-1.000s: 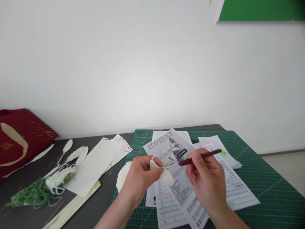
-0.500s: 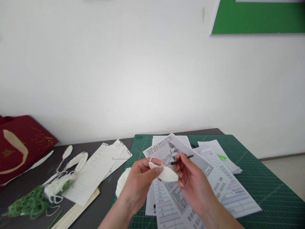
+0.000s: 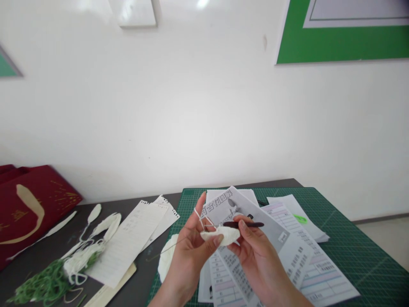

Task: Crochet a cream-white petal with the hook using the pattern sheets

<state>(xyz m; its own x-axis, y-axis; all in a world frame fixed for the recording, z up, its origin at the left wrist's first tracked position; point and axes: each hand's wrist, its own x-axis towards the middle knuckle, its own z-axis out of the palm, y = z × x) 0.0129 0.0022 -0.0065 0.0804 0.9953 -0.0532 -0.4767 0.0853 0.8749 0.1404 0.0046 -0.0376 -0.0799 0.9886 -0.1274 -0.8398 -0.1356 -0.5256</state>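
Note:
My left hand (image 3: 191,251) pinches a small white crocheted piece (image 3: 223,233) between thumb and fingers, and white yarn (image 3: 200,218) loops over its raised index finger. My right hand (image 3: 255,251) grips a dark crochet hook (image 3: 243,224), held level with its tip at the top edge of the white piece. Both hands hover over printed pattern sheets (image 3: 277,238) lying on a green cutting mat (image 3: 351,238). A white ball of yarn (image 3: 166,260) sits just below my left hand.
On the dark table (image 3: 140,277) to the left lie lined paper notes (image 3: 131,238), white crocheted petals (image 3: 105,221), a tangle of green and white yarn (image 3: 51,277) and a dark red gift bag (image 3: 28,204). A white wall with green boards stands behind.
The camera has tilted up, showing more wall. My right hand moved from the right toward the white piece, bringing the hook's tip to it, and my left index finger rose with the yarn.

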